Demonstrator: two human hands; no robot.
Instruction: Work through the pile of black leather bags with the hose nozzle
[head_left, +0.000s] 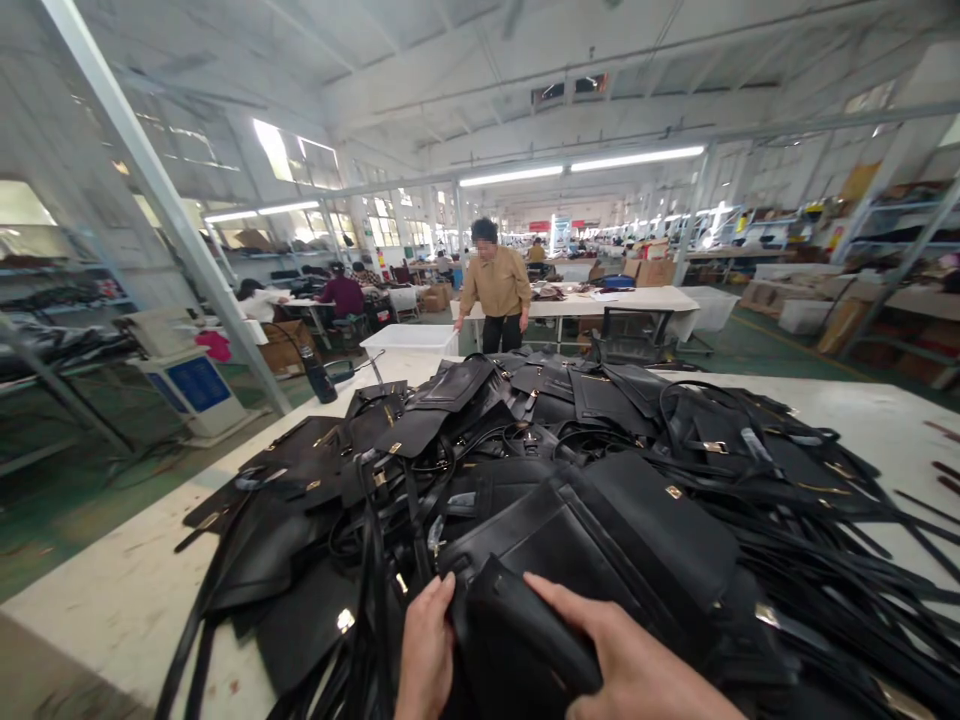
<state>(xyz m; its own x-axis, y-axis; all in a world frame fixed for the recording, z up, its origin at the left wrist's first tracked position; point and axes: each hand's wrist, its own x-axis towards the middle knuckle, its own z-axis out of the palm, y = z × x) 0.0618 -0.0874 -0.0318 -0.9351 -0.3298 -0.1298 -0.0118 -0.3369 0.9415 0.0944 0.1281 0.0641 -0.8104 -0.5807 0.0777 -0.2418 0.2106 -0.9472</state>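
Both of my hands are on a black leather bag [510, 620] at the near edge of a large heap. My left hand [426, 645] grips its left side, thumb on top. On the other side my right hand [622, 650] is wrapped round the edge, index finger stretched along the leather. The bag's lower part runs out of the picture. Just beyond it lies another black bag [660, 520] with a small gold clasp. Around them spread several more black bags [277, 550], tangled with long straps [817, 570] and gold-coloured fittings.
The heap covers much of a white table [82, 580]. A dark bottle-shaped object [318, 376] stands at its far left edge. Behind, a person [495, 285] in a tan top stands by a white plastic bin [412, 340]. A mesh-backed chair [634, 335] is beyond the table.
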